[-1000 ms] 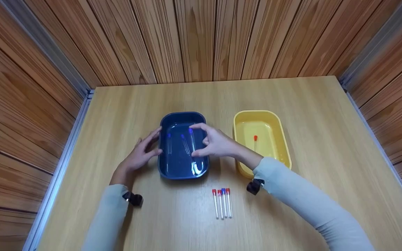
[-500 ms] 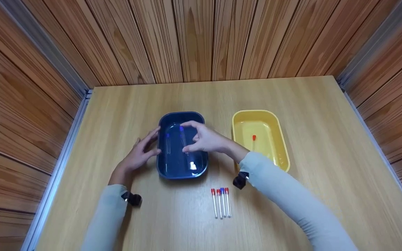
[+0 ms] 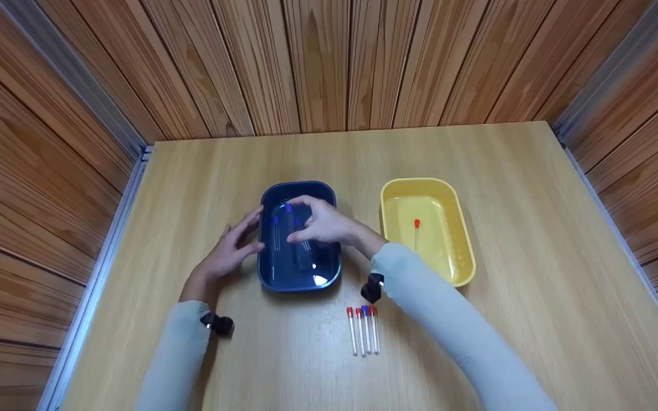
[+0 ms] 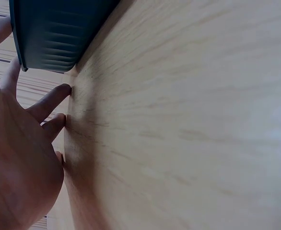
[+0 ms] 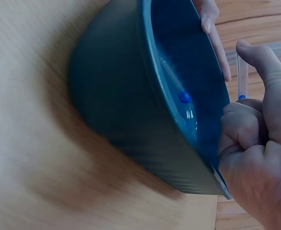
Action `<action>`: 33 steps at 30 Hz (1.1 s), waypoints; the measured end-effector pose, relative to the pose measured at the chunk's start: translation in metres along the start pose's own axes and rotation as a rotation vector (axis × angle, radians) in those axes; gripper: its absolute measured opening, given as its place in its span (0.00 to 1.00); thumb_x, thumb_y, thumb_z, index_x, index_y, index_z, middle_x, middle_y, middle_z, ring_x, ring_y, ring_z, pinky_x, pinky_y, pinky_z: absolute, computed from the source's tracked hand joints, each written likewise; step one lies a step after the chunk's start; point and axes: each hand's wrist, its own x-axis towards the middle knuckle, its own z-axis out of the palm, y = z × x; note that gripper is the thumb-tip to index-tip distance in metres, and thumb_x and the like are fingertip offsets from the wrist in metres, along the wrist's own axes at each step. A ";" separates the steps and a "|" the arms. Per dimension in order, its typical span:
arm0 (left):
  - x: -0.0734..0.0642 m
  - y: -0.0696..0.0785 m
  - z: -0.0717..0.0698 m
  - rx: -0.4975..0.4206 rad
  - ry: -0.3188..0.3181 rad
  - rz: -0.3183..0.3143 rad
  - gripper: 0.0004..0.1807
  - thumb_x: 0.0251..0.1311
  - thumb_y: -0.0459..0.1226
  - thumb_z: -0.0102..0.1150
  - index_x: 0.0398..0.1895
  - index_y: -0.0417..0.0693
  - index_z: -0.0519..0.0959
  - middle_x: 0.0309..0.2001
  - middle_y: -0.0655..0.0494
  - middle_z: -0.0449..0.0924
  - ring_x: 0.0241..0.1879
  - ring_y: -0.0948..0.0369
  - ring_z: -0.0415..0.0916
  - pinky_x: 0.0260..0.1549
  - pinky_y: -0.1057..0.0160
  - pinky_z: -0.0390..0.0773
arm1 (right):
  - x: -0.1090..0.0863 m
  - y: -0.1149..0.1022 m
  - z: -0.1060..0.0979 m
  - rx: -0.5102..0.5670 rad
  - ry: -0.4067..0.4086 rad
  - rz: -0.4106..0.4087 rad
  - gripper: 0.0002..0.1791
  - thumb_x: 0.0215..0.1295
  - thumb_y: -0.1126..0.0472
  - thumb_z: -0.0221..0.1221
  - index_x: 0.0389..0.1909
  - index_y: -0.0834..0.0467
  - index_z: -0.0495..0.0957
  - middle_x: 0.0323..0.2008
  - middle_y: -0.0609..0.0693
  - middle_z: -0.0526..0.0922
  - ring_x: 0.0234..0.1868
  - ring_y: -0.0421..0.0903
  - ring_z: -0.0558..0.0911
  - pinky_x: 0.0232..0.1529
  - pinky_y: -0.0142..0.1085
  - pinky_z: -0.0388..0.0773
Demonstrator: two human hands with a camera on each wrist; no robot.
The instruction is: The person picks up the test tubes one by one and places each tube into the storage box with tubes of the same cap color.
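Observation:
A clear test tube with a blue cap (image 3: 288, 208) is pinched lengthwise between the thumb and index finger of my right hand (image 3: 323, 222), over the inside of the dark blue bin (image 3: 300, 287). In the right wrist view the held tube (image 5: 243, 79) stands above the rim, its other fingers curled into the palm. Two more blue-capped tubes lie in the bin, one at the left (image 3: 276, 235), the other partly behind my right hand. My left hand (image 3: 226, 254) touches the bin's left rim with thumb and index finger; its remaining fingers rest on the table beside it.
A yellow bin (image 3: 465, 240) with one red-capped tube (image 3: 417, 228) inside stands to the right of the blue one. Several capped tubes (image 3: 363, 331), red and blue, lie side by side in front. Wood-panelled walls (image 3: 317, 68) enclose the table (image 3: 192, 171).
My right hand has moved left across the blue bin with the blue-capped test tube, from its right side towards its middle. My left hand stays at the rim.

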 end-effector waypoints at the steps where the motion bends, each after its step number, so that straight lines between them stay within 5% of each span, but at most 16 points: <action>1: 0.000 0.000 0.000 -0.004 -0.002 0.002 0.42 0.86 0.45 0.59 0.95 0.62 0.52 0.92 0.41 0.57 0.92 0.38 0.52 0.87 0.25 0.18 | 0.002 -0.001 0.000 0.007 0.000 0.011 0.46 0.73 0.58 0.76 0.86 0.52 0.64 0.25 0.41 0.72 0.23 0.38 0.72 0.28 0.29 0.69; 10: 0.002 -0.001 -0.002 0.012 -0.007 0.011 0.41 0.86 0.46 0.58 0.94 0.65 0.52 0.93 0.43 0.55 0.93 0.38 0.52 0.87 0.25 0.17 | 0.013 -0.002 0.003 0.039 0.008 0.046 0.46 0.73 0.55 0.76 0.86 0.51 0.64 0.21 0.40 0.70 0.17 0.38 0.69 0.23 0.30 0.66; 18: 0.001 -0.002 -0.001 0.007 -0.014 0.008 0.42 0.86 0.44 0.58 0.95 0.65 0.50 0.93 0.42 0.55 0.93 0.38 0.52 0.87 0.24 0.19 | 0.020 0.004 0.009 0.019 0.021 0.069 0.47 0.74 0.55 0.76 0.87 0.50 0.63 0.37 0.47 0.78 0.24 0.39 0.72 0.28 0.31 0.70; 26: 0.000 -0.002 0.001 0.011 -0.007 0.013 0.43 0.85 0.45 0.59 0.95 0.63 0.50 0.92 0.42 0.56 0.92 0.38 0.52 0.87 0.23 0.20 | 0.024 0.005 0.013 0.035 -0.004 0.113 0.47 0.74 0.55 0.74 0.88 0.52 0.62 0.22 0.40 0.69 0.17 0.38 0.67 0.23 0.29 0.65; 30: 0.000 -0.002 0.001 -0.002 -0.007 0.019 0.42 0.85 0.43 0.59 0.95 0.60 0.52 0.92 0.41 0.57 0.92 0.36 0.53 0.85 0.22 0.18 | 0.025 0.003 0.014 -0.015 -0.004 0.145 0.48 0.73 0.52 0.75 0.88 0.53 0.62 0.44 0.48 0.80 0.30 0.41 0.75 0.34 0.32 0.72; 33: 0.001 -0.002 0.000 -0.005 -0.007 0.015 0.42 0.85 0.43 0.59 0.95 0.61 0.52 0.92 0.42 0.57 0.92 0.37 0.53 0.85 0.22 0.17 | 0.026 0.003 0.015 -0.044 -0.015 0.175 0.49 0.74 0.51 0.75 0.88 0.53 0.61 0.67 0.55 0.77 0.42 0.46 0.77 0.42 0.35 0.74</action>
